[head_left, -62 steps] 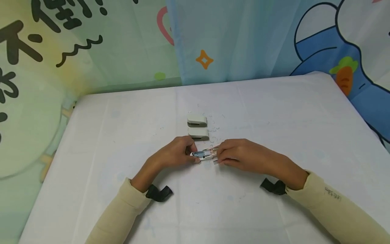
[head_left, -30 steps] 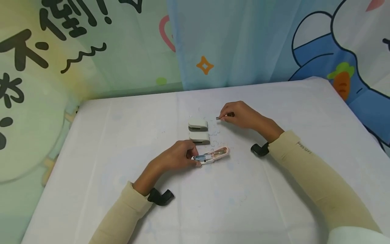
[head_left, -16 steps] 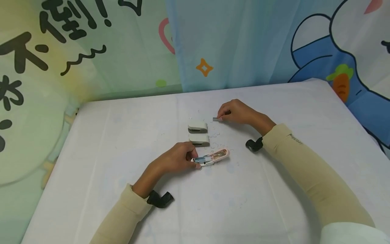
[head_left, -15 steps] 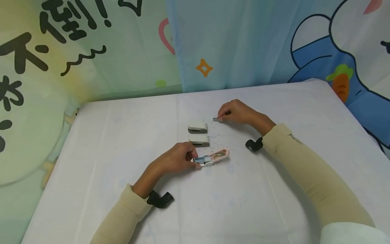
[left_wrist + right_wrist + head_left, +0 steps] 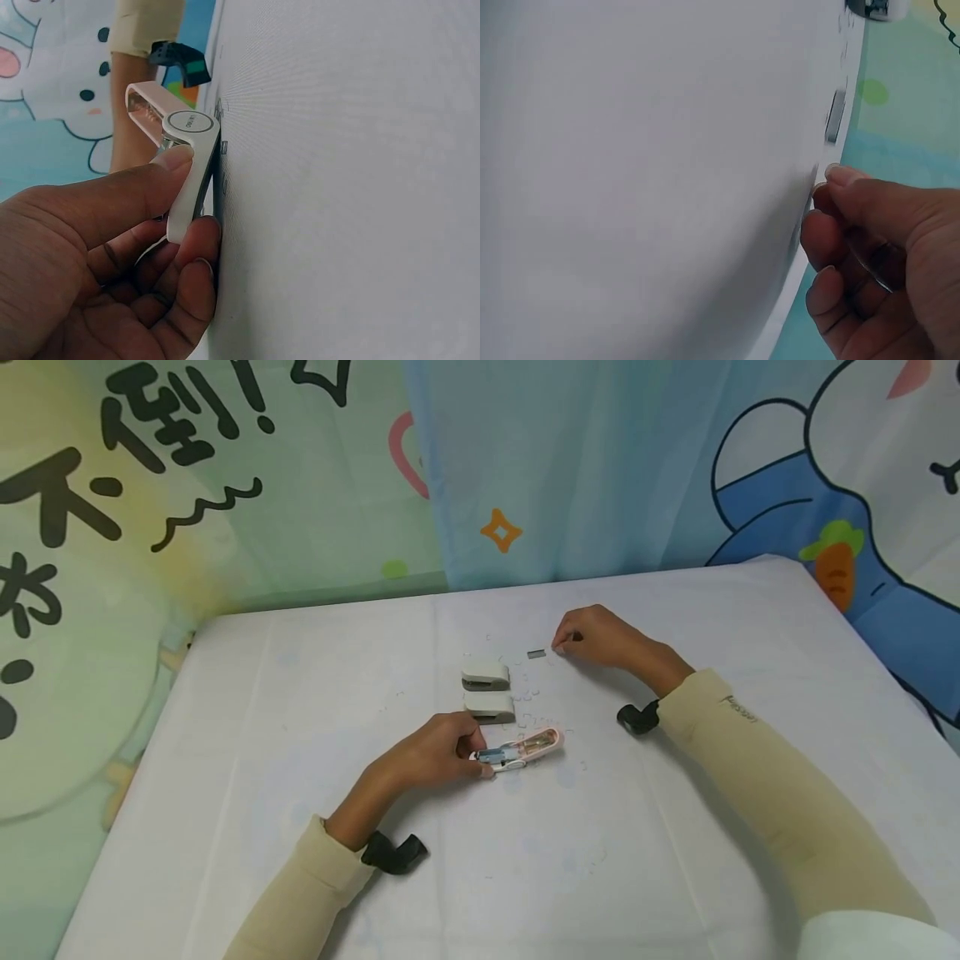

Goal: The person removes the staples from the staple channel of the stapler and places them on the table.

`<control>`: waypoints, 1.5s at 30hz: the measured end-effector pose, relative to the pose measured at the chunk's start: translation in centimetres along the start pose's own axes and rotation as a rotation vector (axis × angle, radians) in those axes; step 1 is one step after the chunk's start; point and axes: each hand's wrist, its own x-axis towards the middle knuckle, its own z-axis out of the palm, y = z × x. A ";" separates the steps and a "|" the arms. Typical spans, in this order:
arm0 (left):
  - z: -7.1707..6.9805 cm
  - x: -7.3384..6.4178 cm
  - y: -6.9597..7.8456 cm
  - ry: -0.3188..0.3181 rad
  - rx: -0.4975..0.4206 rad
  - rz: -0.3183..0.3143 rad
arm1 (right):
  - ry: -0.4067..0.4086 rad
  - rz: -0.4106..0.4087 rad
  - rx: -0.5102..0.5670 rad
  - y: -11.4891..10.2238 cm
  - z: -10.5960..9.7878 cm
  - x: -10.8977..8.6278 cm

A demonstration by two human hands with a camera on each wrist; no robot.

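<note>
My left hand (image 5: 431, 747) pinches one end of a small stapler (image 5: 538, 743), thumb on one side and fingers on the other. Its pink-and-white top is swung up from the white base, as the left wrist view shows on the stapler (image 5: 196, 150). A short grey strip of staples (image 5: 536, 653) lies on the white cloth farther back. Just right of that strip is my right hand (image 5: 603, 637), its fingers loosely bent and nothing between them. In the right wrist view the thumb and fingertips (image 5: 840, 174) are apart from the staple strip (image 5: 835, 116).
Two off-white staplers (image 5: 486, 675) lie one behind the other, just beyond the left hand. Loose single staples (image 5: 525, 696) are scattered around them on the white-covered table (image 5: 360, 635). A printed curtain (image 5: 570, 468) hangs behind the table's far edge.
My right hand has left the stapler, carried the staple strip to the back, laid it on the cloth, let go and drawn off to the right. The left hand keeps holding the stapler.
</note>
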 end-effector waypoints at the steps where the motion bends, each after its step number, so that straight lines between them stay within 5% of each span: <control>1: 0.0 0.0 0.0 0.000 -0.001 0.002 | 0.001 0.000 -0.013 0.0 -0.1 -0.3; 5: 0.0 0.0 -0.1 0.002 -0.005 0.003 | 0.004 -0.037 -0.009 -0.7 -0.5 -1.7; 9: 0.1 0.1 -0.1 0.005 -0.005 0.003 | -0.024 -0.118 0.112 -2.9 -0.5 -3.9; 13: 0.2 0.3 0.1 0.012 -0.001 0.008 | -0.154 -0.181 0.223 -5.0 -0.3 -6.3; 17: 0.4 0.6 0.4 0.007 -0.002 0.000 | -0.266 -0.189 0.200 -6.2 0.1 -8.0; 26: 0.9 1.1 1.6 -0.025 0.048 -0.003 | -0.212 -0.168 0.052 -7.1 -0.1 -9.1; 33: 0.3 1.6 3.4 0.120 0.075 0.019 | -0.160 -0.186 0.039 -6.8 -2.2 -9.0; 39: 1.1 3.8 5.4 0.232 0.198 -0.007 | -0.111 -0.166 -0.074 -5.5 -4.2 -9.7; 45: 2.7 7.3 6.7 0.264 0.277 -0.056 | -0.099 -0.143 -0.158 -3.3 -5.7 -9.7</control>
